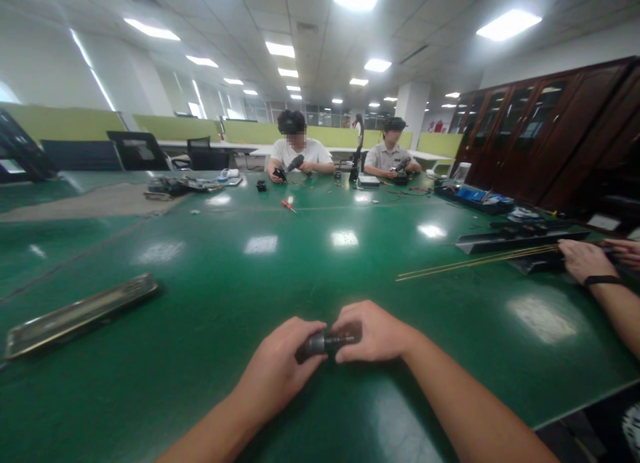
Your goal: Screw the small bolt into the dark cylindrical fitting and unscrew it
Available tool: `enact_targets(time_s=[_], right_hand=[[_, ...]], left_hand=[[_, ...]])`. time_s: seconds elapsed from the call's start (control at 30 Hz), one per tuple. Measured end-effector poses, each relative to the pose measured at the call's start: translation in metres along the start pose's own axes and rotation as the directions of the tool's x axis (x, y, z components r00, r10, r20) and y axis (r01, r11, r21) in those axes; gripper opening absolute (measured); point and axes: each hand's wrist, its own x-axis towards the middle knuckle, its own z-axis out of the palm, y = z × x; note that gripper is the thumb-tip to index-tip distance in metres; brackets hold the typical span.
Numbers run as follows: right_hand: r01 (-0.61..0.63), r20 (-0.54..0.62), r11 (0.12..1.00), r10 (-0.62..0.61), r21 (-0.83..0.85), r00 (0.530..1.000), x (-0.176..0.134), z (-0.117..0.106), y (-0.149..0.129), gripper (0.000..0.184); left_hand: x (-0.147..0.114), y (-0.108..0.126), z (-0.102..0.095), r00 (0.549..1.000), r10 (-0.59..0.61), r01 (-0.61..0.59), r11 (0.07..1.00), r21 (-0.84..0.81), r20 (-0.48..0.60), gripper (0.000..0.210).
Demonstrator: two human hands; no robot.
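Low in the middle of the view, both of my hands are at a short, dark cylindrical piece [330, 344] with a grey section and a narrower black middle. My left hand [284, 353] is closed around its grey left end, thumb and fingers curled. My right hand [376, 333] curls round the right end, where a brownish, see-through-looking part shows between thumb and fingers. The piece lies roughly level, just over the green tabletop [210, 383]. Its exact kind is not clear, and its ends are partly covered by my fingers.
A long metal-edged tray or case [83, 316] lies at left. At right, a co-worker's hand [587, 260] holds thin brass-coloured rods [470, 263] beside black rails [520, 240]. A red screwdriver [288, 206] lies farther back. Two people sit across the table, handling dark tools.
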Motion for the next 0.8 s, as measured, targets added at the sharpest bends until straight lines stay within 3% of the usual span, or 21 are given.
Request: enact_targets(time_s=[0.2, 0.33, 0.8], right_hand=[[0.055, -0.017, 0.998, -0.055, -0.016, 0.998, 0.0011, 0.0071, 0.0015, 0.014], [0.046, -0.027, 0.999, -0.046, 0.005, 0.999, 0.0020, 0.0083, 0.0040, 0.014], [0.007, -0.019, 0.998, -0.008, -0.070, 1.000, 0.0005, 0.0031, -0.0006, 0.011]], left_hand=[[0.0043, 0.0012, 0.0012, 0.998, 0.065, -0.065, 0.998, -0.006, 0.011, 0.019], [0.0057, -0.0034, 0.0045, 0.993, 0.119, -0.119, 0.993, 0.024, -0.001, 0.020], [0.0044, -0.0054, 0.0006, 0.992, 0.119, -0.117, 0.992, 0.055, -0.033, 0.023]])
